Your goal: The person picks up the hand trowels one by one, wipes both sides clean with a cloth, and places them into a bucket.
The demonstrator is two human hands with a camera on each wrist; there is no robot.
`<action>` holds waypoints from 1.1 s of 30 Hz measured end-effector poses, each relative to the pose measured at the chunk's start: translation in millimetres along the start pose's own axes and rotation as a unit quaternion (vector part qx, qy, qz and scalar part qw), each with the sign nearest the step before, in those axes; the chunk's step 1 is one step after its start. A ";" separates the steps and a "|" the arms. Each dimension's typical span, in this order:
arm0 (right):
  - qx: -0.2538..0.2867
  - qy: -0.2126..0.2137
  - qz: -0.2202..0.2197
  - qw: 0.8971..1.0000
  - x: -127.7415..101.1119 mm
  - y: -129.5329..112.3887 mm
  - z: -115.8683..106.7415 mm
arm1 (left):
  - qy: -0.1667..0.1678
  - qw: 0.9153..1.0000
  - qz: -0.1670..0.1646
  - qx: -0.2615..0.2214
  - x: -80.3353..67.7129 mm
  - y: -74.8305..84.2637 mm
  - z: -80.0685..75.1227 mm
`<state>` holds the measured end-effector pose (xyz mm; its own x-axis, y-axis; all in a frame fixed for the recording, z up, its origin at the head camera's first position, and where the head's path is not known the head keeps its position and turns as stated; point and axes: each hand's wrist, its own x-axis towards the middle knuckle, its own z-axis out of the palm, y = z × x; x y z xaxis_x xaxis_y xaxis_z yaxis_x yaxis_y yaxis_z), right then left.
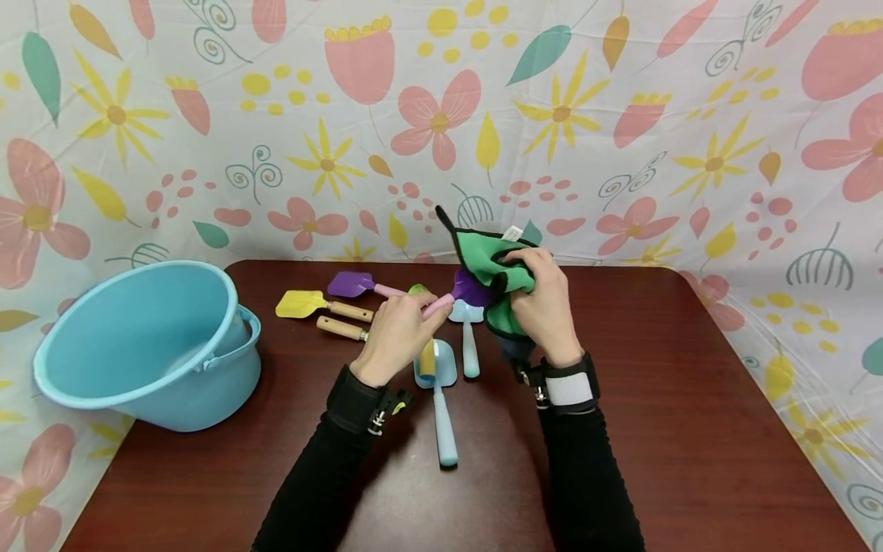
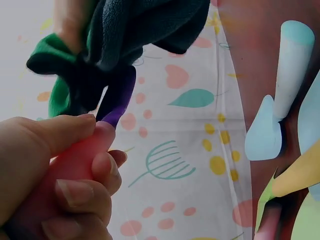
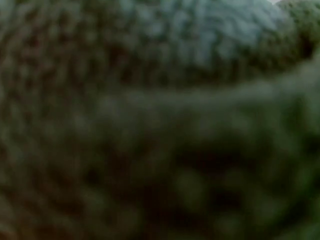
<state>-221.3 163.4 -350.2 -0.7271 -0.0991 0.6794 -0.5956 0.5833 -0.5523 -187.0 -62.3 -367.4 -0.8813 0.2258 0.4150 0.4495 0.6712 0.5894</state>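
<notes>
The left hand (image 1: 398, 331) curls round the pink handle (image 2: 82, 154) of the purple shovel (image 1: 469, 290), raised near the middle of the table's (image 1: 697, 399) far edge. The right hand (image 1: 546, 313) grips a bunched green cloth (image 1: 483, 249) against the blade; the right-wrist view is only blur, so its exact finger contact I cannot tell.

The step looks like wiping. To do it well, hold the handle firmly so the blade cannot twist, wrap both faces, press evenly and draw from neck to tip. The cloth's loose corner is best tucked in, clear of the scoop (image 1: 444, 429) lower down.
</notes>
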 end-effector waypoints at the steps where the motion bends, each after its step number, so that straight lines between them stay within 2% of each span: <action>1: -0.005 0.009 0.006 1.000 0.0 2.9 -3.3 | 0.000 1.000 0.000 -0.001 0.1 -0.5 -0.2; 5: -0.027 0.061 0.039 0.997 0.6 15.1 -15.3 | -0.004 1.000 -0.002 -0.017 0.2 -2.2 -1.9; 9: -0.029 0.117 0.081 0.989 -1.2 24.2 -23.6 | -0.018 0.999 -0.009 -0.034 0.0 -3.9 -4.0; 13: -0.018 0.141 0.130 0.981 -2.0 26.8 -25.4 | -0.024 0.998 -0.016 -0.052 -0.4 -4.4 -6.9; 15: 0.021 0.136 0.160 0.977 -1.0 25.8 -23.5 | -0.022 0.998 -0.016 -0.065 -0.7 -4.1 -8.8; 17: 0.104 0.120 0.185 0.970 -0.2 23.0 -20.6 | -0.021 0.997 -0.011 -0.080 -0.9 -2.9 -10.8; 18: 0.162 0.110 0.199 0.960 0.3 21.1 -18.8 | -0.020 0.996 -0.008 -0.087 -0.9 -2.3 -11.6; 19: 0.224 0.099 0.210 0.947 0.6 19.1 -16.9 | -0.021 0.995 -0.005 -0.094 -0.8 -1.6 -12.3; 20: 0.292 0.087 0.219 0.927 0.5 16.8 -15.2 | -0.021 0.995 -0.002 -0.100 -0.7 -0.7 -13.0; 22: 0.418 0.061 0.236 0.875 -0.6 11.3 -12.5 | -0.023 0.993 0.007 -0.114 -0.5 1.2 -13.7; 24: 0.516 0.035 0.246 0.820 -1.5 6.4 -9.2 | -0.026 0.991 0.018 -0.126 -0.3 1.9 -13.1; 26: 0.583 0.005 0.245 0.775 -2.9 1.4 -6.6 | -0.027 0.990 0.030 -0.136 -0.2 2.7 -12.2; 27: 0.606 -0.008 0.242 0.758 -3.0 -0.8 -4.9 | -0.028 0.989 0.035 -0.139 0.0 2.9 -11.6; 29: 0.633 -0.028 0.233 0.737 -3.3 -4.4 -1.4 | -0.030 0.988 0.043 -0.144 0.2 3.4 -10.7; 31: 0.650 -0.041 0.228 0.723 -4.0 -7.9 1.1 | -0.033 0.988 0.047 -0.146 0.5 4.2 -10.1; 33: 0.658 -0.048 0.227 0.716 -4.6 -10.4 3.7 | -0.039 0.987 0.045 -0.147 0.8 4.6 -9.5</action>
<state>-213.0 154.8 -349.4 -0.9303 -0.2316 0.2843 -0.0506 -0.6869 -0.7250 -184.3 -65.8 -357.8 -0.8387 0.3375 0.4274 0.5399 0.4137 0.7330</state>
